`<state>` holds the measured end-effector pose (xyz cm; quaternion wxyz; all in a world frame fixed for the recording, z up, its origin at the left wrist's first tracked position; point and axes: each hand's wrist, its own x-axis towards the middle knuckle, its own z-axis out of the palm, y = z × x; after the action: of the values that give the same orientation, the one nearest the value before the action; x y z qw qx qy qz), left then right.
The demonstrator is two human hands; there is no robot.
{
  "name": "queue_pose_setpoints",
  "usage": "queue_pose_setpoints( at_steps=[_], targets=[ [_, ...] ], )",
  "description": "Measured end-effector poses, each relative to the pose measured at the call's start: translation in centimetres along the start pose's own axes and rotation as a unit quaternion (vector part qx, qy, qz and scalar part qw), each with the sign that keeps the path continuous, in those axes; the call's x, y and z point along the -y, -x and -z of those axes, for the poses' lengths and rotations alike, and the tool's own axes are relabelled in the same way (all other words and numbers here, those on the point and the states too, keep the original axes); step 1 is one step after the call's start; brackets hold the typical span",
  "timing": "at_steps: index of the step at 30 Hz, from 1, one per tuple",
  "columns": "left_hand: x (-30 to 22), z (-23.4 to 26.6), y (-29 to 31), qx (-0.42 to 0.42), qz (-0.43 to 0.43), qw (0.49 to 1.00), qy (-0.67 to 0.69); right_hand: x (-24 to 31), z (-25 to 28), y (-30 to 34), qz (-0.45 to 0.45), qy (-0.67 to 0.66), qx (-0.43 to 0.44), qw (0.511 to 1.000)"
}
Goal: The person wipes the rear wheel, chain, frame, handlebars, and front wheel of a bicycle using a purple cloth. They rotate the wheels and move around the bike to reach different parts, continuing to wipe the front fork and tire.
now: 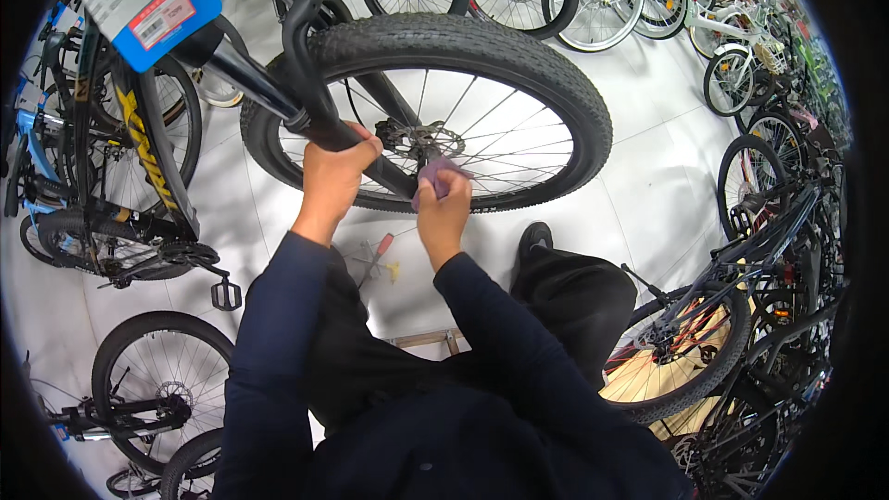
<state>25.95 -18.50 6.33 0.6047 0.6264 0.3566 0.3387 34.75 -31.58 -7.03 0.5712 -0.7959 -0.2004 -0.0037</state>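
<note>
In front of me stands a bicycle's front wheel (593, 111) with a black knobbly tyre, thin spokes and a disc rotor (450, 140) at its hub. My left hand (331, 181) is wrapped round the black fork leg (393, 176), just below its shiny upper tube. Pinched in the fingers of my right hand (444, 218) is a purple cloth (435, 169). It presses against the lower end of the fork leg, beside the hub. Part of the cloth is hidden by my fingers.
A large tag (139, 0) hangs over the fork at upper left. On the pale tiled floor by my left foot lies a red-handled screwdriver (383, 245). Parked bikes line both sides, including a yellow-lettered frame (148, 143) at left and a red-spoked wheel (662, 347) near my right knee.
</note>
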Motion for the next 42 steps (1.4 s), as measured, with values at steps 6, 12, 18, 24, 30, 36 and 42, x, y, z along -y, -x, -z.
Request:
queue_pose_setpoints(
  at_steps=[6, 12, 18, 24, 30, 36, 42],
  targets=[
    [-1.0, -0.3, 0.1, 0.002, 0.029, 1.0, 0.005, -2.9, -1.6, 0.8, -0.115, -0.031, -0.016, 0.993],
    [-2.0, -0.5, 0.2, 0.019, 0.035, 0.999, -0.023, -7.0, -3.5, 1.8, -0.401, -0.334, 0.004, 0.853],
    [-1.6, -0.1, 0.1, 0.028, 0.025, 0.999, 0.008, -11.3, -5.1, 1.8, -0.456, -0.616, 0.117, 0.632],
    [-1.8, -0.3, 0.3, 0.028, 0.029, 0.999, -0.005, -8.8, -2.5, -0.6, -0.506, -0.635, 0.099, 0.576],
    [-2.0, -0.4, 0.1, 0.028, 0.03, 0.999, -0.012, -6.0, -1.4, -1.9, -0.474, -0.572, 0.005, 0.669],
    [-2.1, -0.3, 0.2, 0.024, 0.024, 0.999, -0.042, -2.4, 1.0, -3.1, -0.407, -0.523, 0.007, 0.749],
    [-1.8, -0.7, 0.1, 0.003, -0.003, 0.999, -0.042, 0.2, 1.6, -4.2, -0.325, -0.608, 0.137, 0.711]
  ],
)
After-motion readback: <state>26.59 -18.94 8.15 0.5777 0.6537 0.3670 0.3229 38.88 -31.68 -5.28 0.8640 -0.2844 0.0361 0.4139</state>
